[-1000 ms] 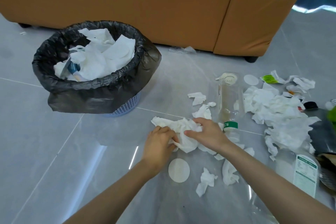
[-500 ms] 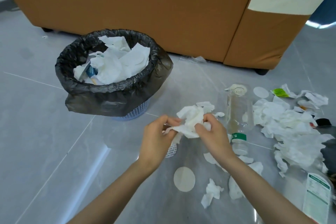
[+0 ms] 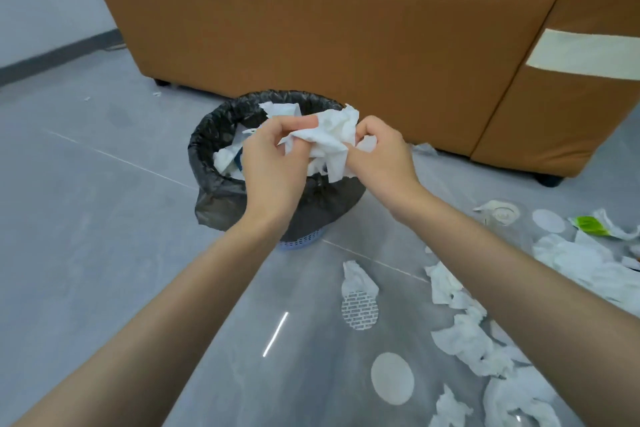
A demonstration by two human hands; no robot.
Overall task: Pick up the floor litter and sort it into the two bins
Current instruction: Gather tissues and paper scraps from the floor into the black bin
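Big brown sofa (image 3: pixel 346 28) at the back, on a shiny grey floor (image 3: pixel 86 218). In front of it, a round bin (image 3: pixel 214 163) with a black bag, already partly full of white tissue. Only one bin in view. Right over its mouth, left hand (image 3: pixel 273 166) and right hand (image 3: pixel 381 156), close together, fingers (image 3: pixel 298 123) curled and pinching one crumpled tissue wad (image 3: pixel 332 135) from both sides. Held that way, most likely, to squash loose bits into one lump for a straight drop in. Down on the right, more tissue scraps (image 3: pixel 460 333), round paper discs (image 3: pixel 392 378) and a green wrapper (image 3: pixel 590 225), waiting on the floor. One second ago: same wad low on the floor, under both hands. Half a second ago: lifted, but short of the bin. Now up above the bag.
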